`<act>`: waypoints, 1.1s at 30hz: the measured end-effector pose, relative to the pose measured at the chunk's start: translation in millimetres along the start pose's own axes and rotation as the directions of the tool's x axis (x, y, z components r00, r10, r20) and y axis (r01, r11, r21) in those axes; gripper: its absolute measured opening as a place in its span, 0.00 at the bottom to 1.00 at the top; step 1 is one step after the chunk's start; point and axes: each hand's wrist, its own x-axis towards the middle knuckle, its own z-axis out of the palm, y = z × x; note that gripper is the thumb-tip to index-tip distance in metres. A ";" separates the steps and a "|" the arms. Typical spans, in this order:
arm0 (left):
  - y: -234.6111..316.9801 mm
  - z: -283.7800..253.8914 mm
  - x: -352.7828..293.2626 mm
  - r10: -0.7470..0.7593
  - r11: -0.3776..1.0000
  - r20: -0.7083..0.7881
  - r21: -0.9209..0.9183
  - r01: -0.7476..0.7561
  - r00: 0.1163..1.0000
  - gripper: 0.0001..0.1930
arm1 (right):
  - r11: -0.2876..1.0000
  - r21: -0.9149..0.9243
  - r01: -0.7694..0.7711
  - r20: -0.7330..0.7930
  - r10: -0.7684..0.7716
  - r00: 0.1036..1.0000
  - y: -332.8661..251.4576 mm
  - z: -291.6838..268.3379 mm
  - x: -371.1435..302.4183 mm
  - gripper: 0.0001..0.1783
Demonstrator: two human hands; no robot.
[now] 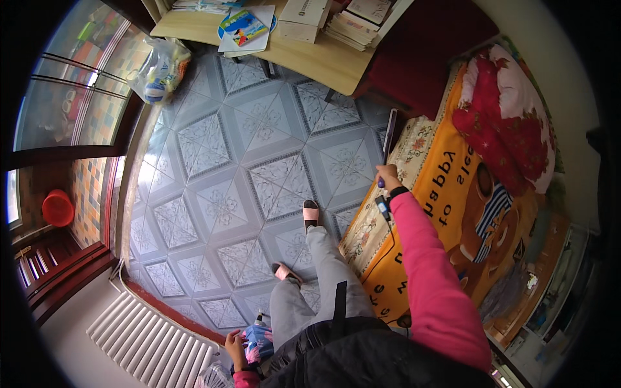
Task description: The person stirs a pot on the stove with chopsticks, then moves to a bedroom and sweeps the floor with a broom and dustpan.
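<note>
My right hand [387, 176], with a black band at its wrist, is closed around the purple handle of a long, slim tool [390, 132]. Its dark, pale-edged length points away from me beside the bed's edge; I cannot make out its exact kind. Just below that wrist is a small dark device [383, 208] with a black cable. Down at the lower left, my left hand [235, 349] hangs with fingers loosely bent and apart, and nothing shows in it. A blue and pink bag or packet [259, 339] is close beside it.
A bed with an orange printed blanket [427, 220] runs along the right, red and pink bedding [498, 123] on it. Ahead stands a desk [349, 64] with books and boxes. A filled plastic bag [158, 71] sits by the glass door; a white radiator [149, 336] is at lower left.
</note>
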 end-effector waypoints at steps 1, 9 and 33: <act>15.6 10.7 -0.9 -0.003 1.000 -0.011 0.023 0.003 1.000 0.12 | 0.987 -0.127 0.104 -0.016 -0.106 0.994 11.0 27.8 -1.7 0.08; 68.3 77.0 -10.4 0.028 0.997 0.074 -0.078 -0.022 0.997 0.11 | 0.931 -0.337 0.138 0.449 0.030 0.893 58.9 138.9 -194.5 0.37; 8.2 65.7 38.2 -0.099 0.869 -0.328 -0.488 -0.079 0.939 0.11 | 0.578 -0.585 0.569 0.586 -0.183 0.789 -65.8 380.5 -256.6 0.34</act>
